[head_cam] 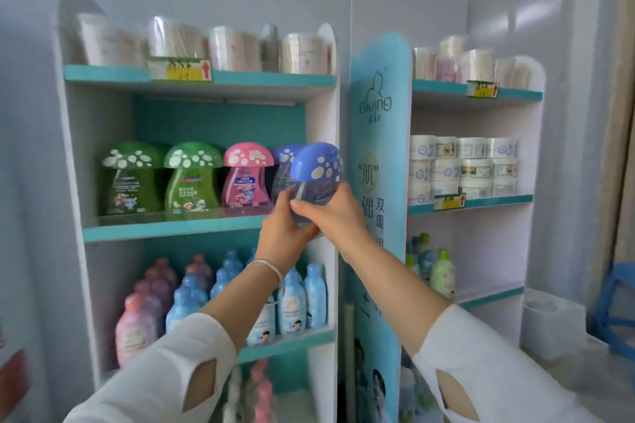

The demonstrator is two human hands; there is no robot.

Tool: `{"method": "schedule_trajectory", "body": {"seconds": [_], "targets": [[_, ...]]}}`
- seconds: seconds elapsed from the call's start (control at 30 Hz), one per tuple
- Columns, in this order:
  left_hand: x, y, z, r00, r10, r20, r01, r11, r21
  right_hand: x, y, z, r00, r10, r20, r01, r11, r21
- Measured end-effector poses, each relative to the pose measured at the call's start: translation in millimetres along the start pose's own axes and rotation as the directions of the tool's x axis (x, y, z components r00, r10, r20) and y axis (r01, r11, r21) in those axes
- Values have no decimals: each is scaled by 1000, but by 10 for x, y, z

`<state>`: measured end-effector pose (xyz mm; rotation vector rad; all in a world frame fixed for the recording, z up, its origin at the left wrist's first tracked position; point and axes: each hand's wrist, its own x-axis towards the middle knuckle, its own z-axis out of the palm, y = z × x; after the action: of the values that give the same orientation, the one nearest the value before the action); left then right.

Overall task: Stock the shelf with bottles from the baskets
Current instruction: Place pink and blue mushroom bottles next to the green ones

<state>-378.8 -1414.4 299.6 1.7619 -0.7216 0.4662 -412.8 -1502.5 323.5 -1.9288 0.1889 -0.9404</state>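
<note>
**Both hands on one blue-capped bottle at the right end of the middle shelf**

Nearest to me are two white sleeves (165, 378), each with a cut-out opening, and bare forearms reaching up and away. The left wrist carries a thin silver bracelet (271, 268).

The left hand (285, 233) cups the lower body of the blue-capped bottle (318, 165) from below and from the left, with its fingers curled round it. The right hand (333, 213) closes on the same bottle from the right, its thumb laid across the clear front. So each grip is wrapped round the bottle and neither is slack.

The bottle stands close to upright. Its long axis runs near vertical, with the spotted mushroom cap on top and the base down in the palms. Its label faces me. It is at the right end of the middle shelf (171, 228), level with the row there. The hands hide its base, so I cannot tell whether it rests on the board.

Just behind it on that shelf stands a second blue bottle (283, 168). To the left of that come a pink one (247, 178), a green one (192, 177) and a darker green one (129, 178), all upright with caps up.

On the shelf below, blue bottles (292, 302) and pink bottles (137, 319) stand in ranks. Wrapped packs (237, 48) line the top shelf.

To the right a blue banner panel (378, 148) divides this unit from another. That unit holds stacked white jars (464, 165).
</note>
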Motion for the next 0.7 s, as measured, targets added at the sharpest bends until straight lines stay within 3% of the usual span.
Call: {"method": "schedule_trajectory", "body": {"seconds": [0.1,0.2,0.4,0.57,0.7], "targets": [[272,13,-145,999,40,21,-40,999,15,273,-154,125,999,-25,-37,25,1000,-11],[567,-64,-328,996,67,62,-76,985,152,580,-240,251,997,-45,-70,43,999,-33],[796,-402,-527,993,-89,73,41,864,502,1070,-126,580,998,65,-26,-68,979,-193],[826,-541,-476,995,-78,56,32,817,576,1213,48,742,982,190,-18,-188,942,-279],[842,-601,-423,1000,-14,12,4,809,588,1238,147,763,977,205,-62,-214,908,-360]]}}
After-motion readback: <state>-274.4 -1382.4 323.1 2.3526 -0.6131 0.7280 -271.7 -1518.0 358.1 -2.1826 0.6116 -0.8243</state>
